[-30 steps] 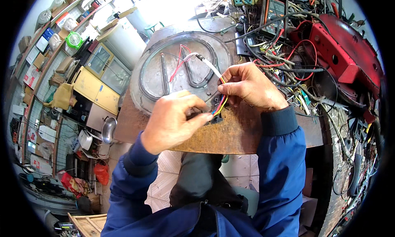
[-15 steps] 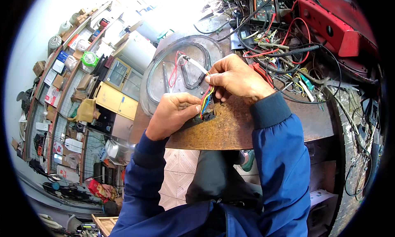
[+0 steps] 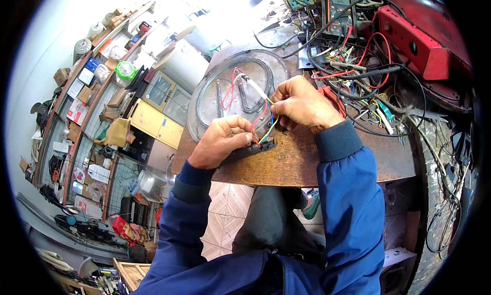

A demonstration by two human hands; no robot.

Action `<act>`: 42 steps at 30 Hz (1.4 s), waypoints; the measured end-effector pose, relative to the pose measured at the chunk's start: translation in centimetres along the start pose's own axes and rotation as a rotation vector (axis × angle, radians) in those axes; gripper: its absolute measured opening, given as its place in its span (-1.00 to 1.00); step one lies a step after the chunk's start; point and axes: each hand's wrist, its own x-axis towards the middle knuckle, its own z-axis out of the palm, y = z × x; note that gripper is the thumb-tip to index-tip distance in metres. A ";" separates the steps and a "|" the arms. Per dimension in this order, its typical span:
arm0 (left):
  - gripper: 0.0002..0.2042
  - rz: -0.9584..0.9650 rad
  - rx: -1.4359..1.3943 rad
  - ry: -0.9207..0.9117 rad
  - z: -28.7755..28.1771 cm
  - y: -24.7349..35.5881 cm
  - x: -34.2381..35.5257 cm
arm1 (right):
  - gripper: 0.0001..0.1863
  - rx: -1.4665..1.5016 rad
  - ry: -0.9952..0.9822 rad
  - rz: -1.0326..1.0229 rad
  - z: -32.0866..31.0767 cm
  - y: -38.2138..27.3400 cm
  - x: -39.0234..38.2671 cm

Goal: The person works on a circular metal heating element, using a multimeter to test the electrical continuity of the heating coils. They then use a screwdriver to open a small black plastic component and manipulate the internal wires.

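Observation:
On the wooden table (image 3: 296, 169) a round metal plate (image 3: 202, 105) carries a curved heating tube (image 3: 220, 93) with thin red wires on it. A white sleeved cable (image 3: 257, 89) runs from the tube and splits into red, blue and yellow wires (image 3: 267, 132), which end near a dark block (image 3: 265, 148) at the plate's lower edge. My left hand (image 3: 222, 144) is pinched at the red wire beside that block. My right hand (image 3: 302, 103) pinches the yellow wire just below the white sleeve, its other fingers curled.
Tangled cables (image 3: 358, 90), a multimeter (image 3: 338, 13), a power strip (image 3: 299, 1) and a red metal casing (image 3: 409, 47) crowd the table's right. Packed shelves (image 3: 102, 80), a cream cabinet (image 3: 156, 123) and a wooden crate (image 3: 130, 272) stand to the left. My legs are below the table.
The wires have spread apart, with the red one now bowed leftward from the yellow and blue. My left thumb and fingers have shifted along them. The view has also moved slightly.

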 end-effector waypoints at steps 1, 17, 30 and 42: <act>-0.87 0.000 -0.003 0.001 0.1 -0.1 0.1 | -0.88 -0.015 0.010 -0.002 0.0 0.1 0.0; -0.85 -0.038 0.161 -0.088 0.3 0.8 1.9 | -0.94 -0.110 0.027 0.037 0.2 0.1 -0.1; -0.87 0.120 0.193 -0.140 0.7 0.4 2.0 | -0.60 -0.365 0.387 -0.243 1.2 -0.5 -2.9; -0.79 0.461 0.523 -0.004 1.4 0.0 0.1 | -0.86 -0.532 0.201 -0.480 3.5 1.9 -7.7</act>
